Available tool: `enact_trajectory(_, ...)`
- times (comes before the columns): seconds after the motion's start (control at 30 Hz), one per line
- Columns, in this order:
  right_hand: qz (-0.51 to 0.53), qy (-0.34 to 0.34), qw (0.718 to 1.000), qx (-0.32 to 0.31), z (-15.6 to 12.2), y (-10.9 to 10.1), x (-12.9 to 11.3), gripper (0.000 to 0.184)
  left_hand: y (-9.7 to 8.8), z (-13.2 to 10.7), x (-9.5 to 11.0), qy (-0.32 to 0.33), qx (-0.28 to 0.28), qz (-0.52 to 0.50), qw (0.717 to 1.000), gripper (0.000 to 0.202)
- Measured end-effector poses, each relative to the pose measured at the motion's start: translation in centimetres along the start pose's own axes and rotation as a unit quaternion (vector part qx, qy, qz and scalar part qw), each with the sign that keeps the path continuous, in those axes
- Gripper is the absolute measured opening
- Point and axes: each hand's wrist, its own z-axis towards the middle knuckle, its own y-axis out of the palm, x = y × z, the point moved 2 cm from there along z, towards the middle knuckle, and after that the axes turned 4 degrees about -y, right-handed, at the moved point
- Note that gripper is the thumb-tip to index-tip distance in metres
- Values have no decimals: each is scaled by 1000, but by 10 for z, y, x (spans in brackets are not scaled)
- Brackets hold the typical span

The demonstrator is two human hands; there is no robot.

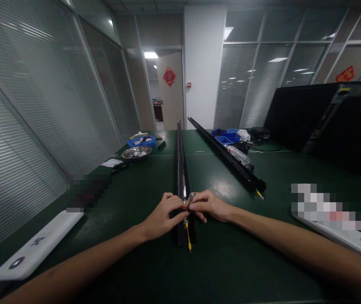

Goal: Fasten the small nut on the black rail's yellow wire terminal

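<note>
One white case (38, 247) lies on the green bench (130, 270) well to the left of both hands, and a metal dish (136, 153) sits beyond the left grip (164, 215). That grip has its thumb and fingers curled close over the near part of a long black rail (181, 166); whether it pinches anything cannot be told. The rail runs under the fingertips and away from them, its close end just on the near side. A yellow lead (188, 236) hangs toward that end, just below the left thumb. Right of it, the right grip (214, 205) is closed, thumb against finger, on a small metal piece (192, 197) above the rail. To work well here, I would let the left fingers steady the rail, line the piece up before pressing or turning, and keep the lead from being trapped. Farther right, beyond the right grip, a second rail (227, 156) lies slantwise.
</note>
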Motion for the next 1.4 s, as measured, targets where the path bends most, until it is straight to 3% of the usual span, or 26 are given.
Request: enact_trajectory(1.4, 0, 2, 1000, -6, -1, -1, -1, 27, -1, 0, 1, -8, -9, -3, 1000, 16)
